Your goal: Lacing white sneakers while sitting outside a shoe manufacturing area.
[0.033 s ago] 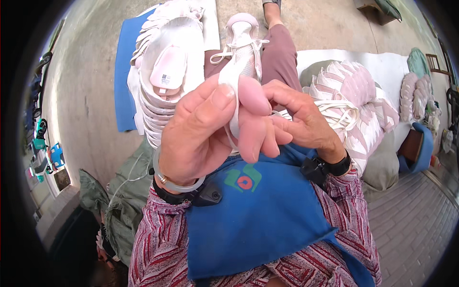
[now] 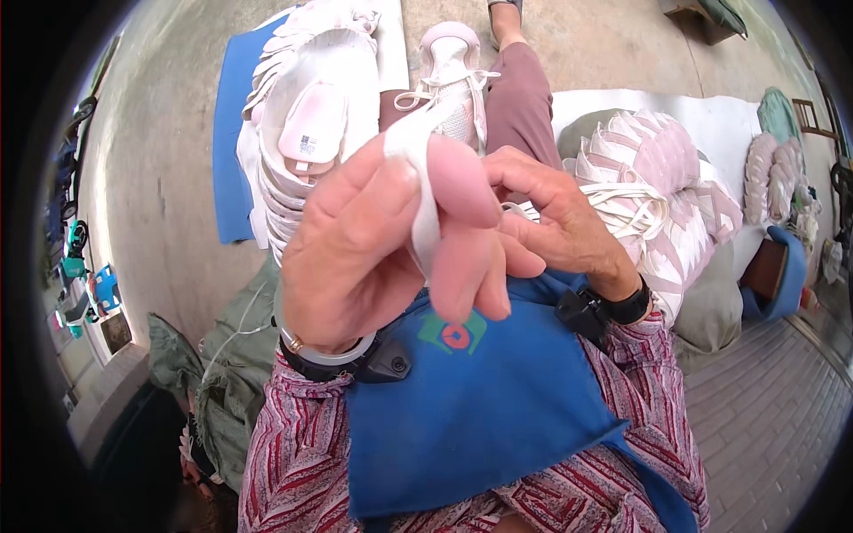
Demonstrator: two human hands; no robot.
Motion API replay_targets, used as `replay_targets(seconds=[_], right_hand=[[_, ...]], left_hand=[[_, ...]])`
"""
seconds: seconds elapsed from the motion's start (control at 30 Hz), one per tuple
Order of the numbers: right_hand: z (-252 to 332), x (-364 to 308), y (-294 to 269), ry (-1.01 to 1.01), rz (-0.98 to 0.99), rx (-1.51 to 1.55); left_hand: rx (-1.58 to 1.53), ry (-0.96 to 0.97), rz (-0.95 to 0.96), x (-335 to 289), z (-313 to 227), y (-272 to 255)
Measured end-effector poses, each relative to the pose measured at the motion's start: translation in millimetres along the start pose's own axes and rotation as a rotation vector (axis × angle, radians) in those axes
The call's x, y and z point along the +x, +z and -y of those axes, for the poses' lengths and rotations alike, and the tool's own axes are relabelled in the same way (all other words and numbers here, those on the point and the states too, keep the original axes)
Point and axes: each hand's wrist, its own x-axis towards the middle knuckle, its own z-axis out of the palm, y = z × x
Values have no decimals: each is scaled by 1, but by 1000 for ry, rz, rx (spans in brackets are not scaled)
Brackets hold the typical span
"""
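A white and pale pink shoe upper (image 2: 455,105) with a mesh front and white laces stretches away from me over my legs. My left hand (image 2: 369,235) grips its near white edge (image 2: 418,191) between thumb and fingers. Beside it, my right hand (image 2: 564,218) is closed in a pinch close to the left fingertips. Whatever lies between the right fingers is hidden, though a bit of white lace shows just below them.
Nested white shoe uppers (image 2: 351,107), one bearing a pink pad, lie at the left over a blue sheet (image 2: 233,133). To the right stands a bundle of pink and white uppers (image 2: 644,155) with hanging laces. A blue apron (image 2: 480,417) covers my lap; green sacking (image 2: 235,355) lies at lower left.
My left hand has shifted slightly left and looks larger, pulling the shoe upper's edge along. The right hand has hardly moved.
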Motion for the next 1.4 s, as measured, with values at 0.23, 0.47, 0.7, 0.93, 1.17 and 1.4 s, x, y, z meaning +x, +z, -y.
replay_targets(seconds=[0.23,0.47,0.7,0.93,1.17,1.4], right_hand=[[-1,-1,-12,248,-253,81],[19,22,-6,-14,-422,-98],[51,42,3,-538,-441,-413],[51,53,26,-810,-333,-661],[52,51,31,-830,-315,-761],[51,55,31,-709,-247,-879]], left_hand=[[6,24,17,-1,-28,1],[-22,118,-166,-10,-37,5],[-65,115,-243,-14,-36,5],[-450,67,-406,-17,-16,-9],[-455,15,-443,-21,0,-15],[-412,19,-436,-20,6,-15]])
